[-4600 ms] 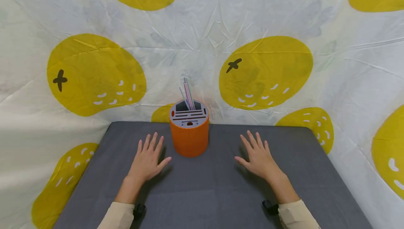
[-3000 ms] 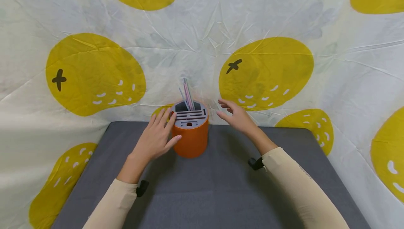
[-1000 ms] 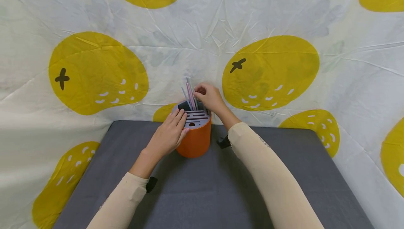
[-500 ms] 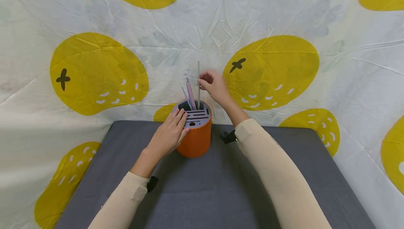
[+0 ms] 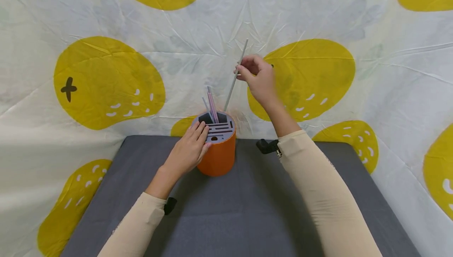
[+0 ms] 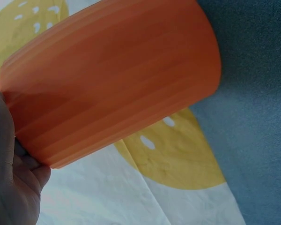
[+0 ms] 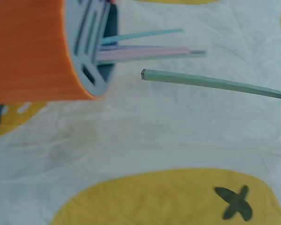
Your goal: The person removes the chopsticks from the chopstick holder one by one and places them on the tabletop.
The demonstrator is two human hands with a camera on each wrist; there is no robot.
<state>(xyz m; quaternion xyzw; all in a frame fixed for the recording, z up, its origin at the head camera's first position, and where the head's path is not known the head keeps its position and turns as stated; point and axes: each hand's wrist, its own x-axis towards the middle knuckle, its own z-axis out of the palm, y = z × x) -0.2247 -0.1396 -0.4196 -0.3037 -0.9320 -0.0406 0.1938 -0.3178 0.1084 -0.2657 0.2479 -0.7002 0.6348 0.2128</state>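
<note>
One pale green stick (image 5: 231,91), thumb and fingers of my right hand (image 5: 261,79) pinching it, one o'clock of one orange holder (image 5: 217,160). At least three more sticks (image 5: 212,105) inside. My left hand (image 5: 186,147), fingers close together, touches holder's top, nine o'clock.

left hand (image 5: 188,146) lower, outstretched, palm down | right hand (image 5: 261,79) raised, pinching

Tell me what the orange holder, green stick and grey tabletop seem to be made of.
Orange holder: likely matte plastic, from its even colour and faint ridges.
Green stick: perhaps painted wood or plastic, matte, with flat facets.
Grey tabletop: seemingly matte cloth, with fine grain and faint creases.
</note>
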